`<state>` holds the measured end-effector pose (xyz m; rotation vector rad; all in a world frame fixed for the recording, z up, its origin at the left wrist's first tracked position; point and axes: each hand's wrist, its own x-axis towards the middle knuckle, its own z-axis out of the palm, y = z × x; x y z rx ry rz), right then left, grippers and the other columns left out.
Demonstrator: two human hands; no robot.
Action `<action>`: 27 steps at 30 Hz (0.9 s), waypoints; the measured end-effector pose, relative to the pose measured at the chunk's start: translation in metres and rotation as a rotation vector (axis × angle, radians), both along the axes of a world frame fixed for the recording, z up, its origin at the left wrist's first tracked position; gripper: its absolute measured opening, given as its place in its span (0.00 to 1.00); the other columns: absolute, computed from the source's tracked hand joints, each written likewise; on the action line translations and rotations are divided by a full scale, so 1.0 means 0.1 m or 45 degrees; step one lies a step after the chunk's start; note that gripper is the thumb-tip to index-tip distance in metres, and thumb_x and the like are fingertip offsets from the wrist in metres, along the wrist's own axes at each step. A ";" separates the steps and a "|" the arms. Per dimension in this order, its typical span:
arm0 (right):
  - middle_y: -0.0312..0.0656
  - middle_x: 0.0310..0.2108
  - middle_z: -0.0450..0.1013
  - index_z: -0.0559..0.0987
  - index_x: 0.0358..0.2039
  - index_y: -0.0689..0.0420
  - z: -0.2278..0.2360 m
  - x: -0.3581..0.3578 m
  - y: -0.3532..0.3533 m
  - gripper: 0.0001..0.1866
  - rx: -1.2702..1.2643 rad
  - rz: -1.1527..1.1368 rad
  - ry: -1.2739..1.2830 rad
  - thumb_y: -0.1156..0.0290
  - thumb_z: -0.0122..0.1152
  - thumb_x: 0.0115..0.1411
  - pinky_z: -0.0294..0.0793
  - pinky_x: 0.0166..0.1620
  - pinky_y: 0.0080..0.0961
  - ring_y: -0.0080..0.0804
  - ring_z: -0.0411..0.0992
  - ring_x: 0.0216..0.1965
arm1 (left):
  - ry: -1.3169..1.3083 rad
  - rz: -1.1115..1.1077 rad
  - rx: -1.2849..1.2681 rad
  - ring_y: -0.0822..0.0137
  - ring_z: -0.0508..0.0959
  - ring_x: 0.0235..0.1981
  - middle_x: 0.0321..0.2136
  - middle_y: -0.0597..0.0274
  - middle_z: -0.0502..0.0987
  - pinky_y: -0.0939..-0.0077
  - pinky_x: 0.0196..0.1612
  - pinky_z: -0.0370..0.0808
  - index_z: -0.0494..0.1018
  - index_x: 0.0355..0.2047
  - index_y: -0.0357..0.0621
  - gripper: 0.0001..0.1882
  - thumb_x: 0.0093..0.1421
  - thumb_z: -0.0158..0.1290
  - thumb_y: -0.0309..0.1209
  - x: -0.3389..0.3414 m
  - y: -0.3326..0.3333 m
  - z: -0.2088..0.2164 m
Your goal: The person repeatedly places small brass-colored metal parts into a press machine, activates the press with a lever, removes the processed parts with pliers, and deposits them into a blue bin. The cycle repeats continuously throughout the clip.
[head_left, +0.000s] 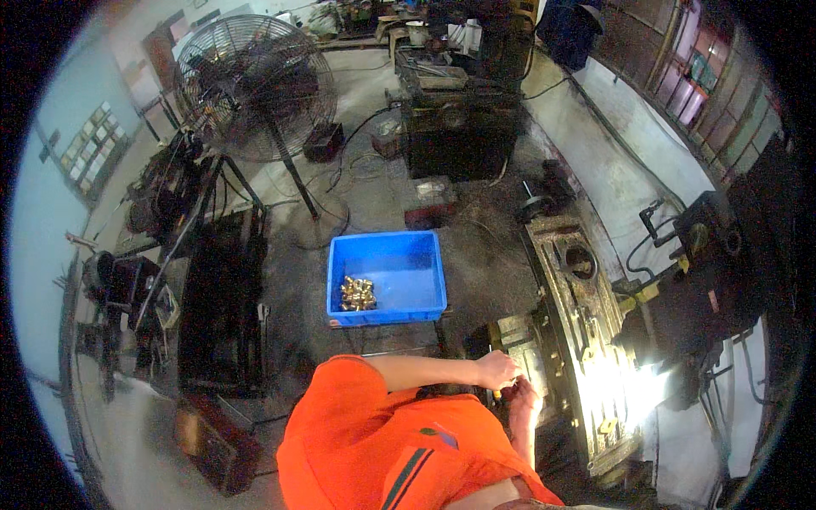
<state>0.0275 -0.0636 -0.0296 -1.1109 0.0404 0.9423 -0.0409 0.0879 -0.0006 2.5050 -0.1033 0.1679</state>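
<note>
My left hand [497,371] is closed, its forearm reaching across in front of my orange shirt. Just below it, my right hand [524,401] is also closed, and the fingers of both come together. Whatever they hold is too small and too hidden to name; a bit of yellow shows beside the fingertips. Both hands are at the near left side of a metal machine bed [599,340], by a block-like machine part [520,342]. A bright lamp glares on the bed to their right.
A blue plastic bin [387,319] stands ahead of me on a low stand, with several brass fittings [358,294] in its near left corner. A large caged fan [255,89] stands at the far left. Dark machinery [463,127] is straight ahead; a dark red box [217,442] sits lower left.
</note>
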 end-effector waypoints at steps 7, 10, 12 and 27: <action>0.40 0.27 0.69 0.73 0.32 0.65 0.23 0.04 0.04 0.12 -0.207 0.010 -0.285 0.68 0.47 0.58 0.69 0.31 0.23 0.29 0.68 0.28 | 0.072 -0.135 -0.040 0.52 0.75 0.31 0.25 0.53 0.75 0.59 0.33 0.70 0.72 0.25 0.42 0.11 0.45 0.53 0.37 0.28 0.04 0.01; 0.41 0.27 0.71 0.75 0.34 0.66 -0.06 0.12 -0.12 0.14 -0.261 -0.157 -0.151 0.68 0.48 0.57 0.69 0.31 0.22 0.29 0.69 0.27 | 0.014 -0.264 -0.046 0.52 0.75 0.28 0.23 0.51 0.74 0.59 0.30 0.71 0.71 0.27 0.42 0.12 0.47 0.53 0.37 0.38 -0.02 -0.16; 0.44 0.36 0.72 0.73 0.42 0.69 0.42 0.00 -0.11 0.18 -0.346 -0.260 -0.152 0.71 0.47 0.55 0.70 0.37 0.24 0.31 0.71 0.32 | 0.138 -0.315 -0.017 0.51 0.75 0.28 0.25 0.51 0.74 0.60 0.31 0.71 0.71 0.29 0.43 0.12 0.47 0.53 0.37 0.49 -0.09 -0.32; 0.46 0.34 0.73 0.74 0.38 0.66 0.19 -0.94 -1.68 0.14 -0.262 -1.149 0.040 0.81 0.46 0.50 0.73 0.31 0.23 0.30 0.72 0.29 | -0.052 -0.055 -0.146 0.63 0.74 0.15 0.14 0.55 0.73 0.69 0.20 0.68 0.77 0.28 0.44 0.13 0.46 0.58 0.39 2.25 -0.32 -0.02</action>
